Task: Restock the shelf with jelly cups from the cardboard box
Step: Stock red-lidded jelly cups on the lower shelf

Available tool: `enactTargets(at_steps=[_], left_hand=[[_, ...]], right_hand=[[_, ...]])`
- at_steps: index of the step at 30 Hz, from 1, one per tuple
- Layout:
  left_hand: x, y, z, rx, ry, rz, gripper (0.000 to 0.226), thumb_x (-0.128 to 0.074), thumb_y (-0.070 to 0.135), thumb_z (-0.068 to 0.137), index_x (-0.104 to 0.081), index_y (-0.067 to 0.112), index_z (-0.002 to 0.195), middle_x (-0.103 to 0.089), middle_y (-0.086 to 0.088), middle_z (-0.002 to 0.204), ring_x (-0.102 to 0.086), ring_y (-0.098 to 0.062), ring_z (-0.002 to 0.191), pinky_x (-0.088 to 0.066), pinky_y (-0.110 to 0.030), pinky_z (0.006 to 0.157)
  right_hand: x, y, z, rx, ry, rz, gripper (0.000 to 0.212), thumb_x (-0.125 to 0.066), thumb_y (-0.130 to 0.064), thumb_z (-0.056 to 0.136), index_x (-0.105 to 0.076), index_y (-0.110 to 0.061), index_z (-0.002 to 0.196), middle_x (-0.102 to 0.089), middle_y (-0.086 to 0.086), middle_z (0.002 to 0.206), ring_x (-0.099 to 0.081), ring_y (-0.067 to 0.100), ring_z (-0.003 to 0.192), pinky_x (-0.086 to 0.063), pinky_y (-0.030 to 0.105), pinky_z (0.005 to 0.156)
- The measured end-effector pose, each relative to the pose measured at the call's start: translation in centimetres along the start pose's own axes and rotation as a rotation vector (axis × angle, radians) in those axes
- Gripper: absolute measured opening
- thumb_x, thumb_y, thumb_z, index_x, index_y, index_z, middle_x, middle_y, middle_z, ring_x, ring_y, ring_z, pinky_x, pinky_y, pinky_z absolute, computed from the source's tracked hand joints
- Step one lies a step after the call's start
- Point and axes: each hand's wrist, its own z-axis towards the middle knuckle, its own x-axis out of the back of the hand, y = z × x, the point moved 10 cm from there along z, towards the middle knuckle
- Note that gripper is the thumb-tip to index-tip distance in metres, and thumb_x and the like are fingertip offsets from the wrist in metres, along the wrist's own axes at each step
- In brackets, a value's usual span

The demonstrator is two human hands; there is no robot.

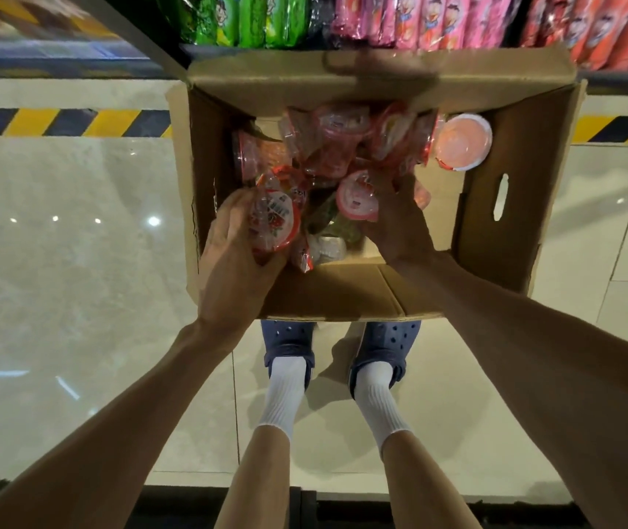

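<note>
Fingers (228, 208) of the left hand (234, 257) are curled round a red-lidded jelly cup (272, 223) at the near-left corner of the cardboard box (343, 295), thumb low against the cup's near side. The grip looks secure, and the lid faces up toward the camera.

The right hand (400, 219) reaches into the middle of the box, wrapped round the right side of a pink-rimmed cup (356, 198). Its fingertips are hidden behind the cup and the hand itself, but the hold reads as a grasp.

The remaining cups (327, 147) lie in a loose heap across the far half of the box, tipped at all angles. One pale pink cup (463, 141) sits apart at the far right. A green wrapper (337, 223) shows between the two hands.

The box stands open on the tiled floor (76, 223), its flaps up, directly below the shelf (343, 49) at the far edge. Green, pink and red packs (419, 21) line that shelf. The person's clogs (381, 345) are just near of the box.

Risks, as a judgement:
- The cups are film-wrapped and glossy, so a one-handed grasp could slip on the lift.
- Lifting from the heap may snag a neighbouring wrapper and drag a second cup out over the wall.
- The raised far flap stands between the box and the shelf; a cup carried low could knock it.
- The shelf row looks tightly packed, so forcing a cup in could dislodge packs.
</note>
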Motion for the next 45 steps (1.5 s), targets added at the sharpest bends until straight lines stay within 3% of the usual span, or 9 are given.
enactTargets(at_steps=[3, 11, 16, 20, 25, 31, 35, 41, 45], left_hand=[[0.2, 0.6, 0.0, 0.0, -0.02, -0.005, 0.08, -0.072, 0.051, 0.091, -0.036, 0.02, 0.155, -0.044, 0.0, 0.156, -0.045, -0.018, 0.141, -0.046, -0.042, 0.114], [3.4, 4.8, -0.6, 0.064, -0.03, -0.197, 0.074, -0.078, 0.051, 0.087, -0.035, 0.047, 0.147, -0.045, 0.024, 0.143, -0.049, -0.003, 0.127, -0.047, -0.033, 0.104], [7.3, 9.7, -2.2, -0.043, 0.02, -0.146, 0.079, -0.071, 0.06, 0.087, -0.035, 0.035, 0.152, -0.049, 0.01, 0.148, -0.051, -0.009, 0.129, -0.051, -0.034, 0.103], [11.4, 14.7, -3.5, -0.105, 0.06, -0.111, 0.074, -0.068, 0.062, 0.086, -0.042, 0.028, 0.146, -0.056, 0.0, 0.143, -0.057, -0.016, 0.126, -0.054, -0.039, 0.103], [17.8, 20.9, -6.1, -0.123, 0.05, -0.188, 0.066, -0.08, 0.046, 0.084, -0.042, 0.041, 0.138, -0.054, 0.019, 0.131, -0.05, 0.016, 0.113, -0.038, 0.001, 0.089], [26.3, 27.4, -9.6, -0.15, 0.012, -0.314, 0.082, -0.087, 0.048, 0.076, -0.039, 0.039, 0.142, -0.055, 0.009, 0.132, -0.06, 0.003, 0.112, -0.05, -0.016, 0.091], [33.3, 32.2, -12.7, -0.209, 0.08, -0.319, 0.095, -0.074, 0.075, 0.075, -0.034, 0.03, 0.149, -0.051, 0.006, 0.144, -0.055, -0.01, 0.131, -0.052, -0.04, 0.105], [43.1, 39.0, -16.9, -0.348, 0.24, -0.288, 0.076, -0.086, 0.021, 0.081, -0.043, 0.025, 0.144, -0.046, 0.007, 0.142, -0.048, -0.012, 0.135, -0.047, -0.046, 0.109], [48.9, 43.7, -19.8, -0.433, 0.284, -0.297, 0.071, -0.084, 0.024, 0.084, -0.045, 0.023, 0.144, -0.042, 0.007, 0.142, -0.046, -0.013, 0.137, -0.046, -0.042, 0.111]], right_hand=[[0.8, 0.0, -1.0, -0.023, -0.028, -0.033, 0.084, -0.079, -0.046, 0.088, -0.036, -0.022, 0.156, -0.038, 0.02, 0.149, -0.05, 0.043, 0.133, -0.057, 0.052, 0.099], [7.9, -4.1, -4.5, -0.039, 0.0, 0.076, 0.08, -0.082, -0.042, 0.086, -0.043, -0.021, 0.153, -0.041, 0.018, 0.146, -0.055, 0.041, 0.127, -0.054, 0.048, 0.102], [13.4, -8.7, -7.5, 0.031, 0.036, 0.131, 0.09, -0.082, -0.041, 0.085, -0.033, -0.026, 0.159, -0.046, 0.012, 0.149, -0.049, 0.023, 0.133, -0.052, 0.044, 0.105], [18.0, -12.1, -10.3, 0.079, 0.081, 0.114, 0.076, -0.086, -0.041, 0.082, -0.047, -0.023, 0.145, -0.059, 0.001, 0.137, -0.053, 0.013, 0.123, -0.057, 0.045, 0.092], [24.1, -17.0, -14.6, 0.117, 0.117, 0.073, 0.077, -0.088, -0.042, 0.081, -0.052, -0.017, 0.145, -0.061, 0.001, 0.136, -0.059, 0.025, 0.127, -0.058, 0.048, 0.094], [31.5, -23.5, -19.1, 0.088, 0.092, 0.162, 0.083, -0.086, -0.056, 0.077, -0.042, -0.04, 0.146, -0.051, -0.011, 0.139, -0.057, 0.014, 0.126, -0.053, 0.045, 0.105], [37.0, -29.8, -22.6, 0.159, 0.117, 0.179, 0.094, -0.081, -0.077, 0.069, -0.037, -0.043, 0.145, -0.045, -0.013, 0.14, -0.056, 0.016, 0.126, -0.05, 0.046, 0.109], [45.5, -39.0, -28.5, 0.343, 0.193, 0.213, 0.075, -0.088, -0.048, 0.081, -0.048, -0.04, 0.143, -0.052, -0.018, 0.135, -0.053, -0.011, 0.12, -0.048, 0.012, 0.097], [50.2, -44.2, -32.3, 0.468, 0.213, 0.19, 0.07, -0.083, -0.058, 0.083, -0.046, -0.043, 0.141, -0.051, -0.026, 0.136, -0.054, 0.001, 0.127, -0.05, 0.036, 0.105]])
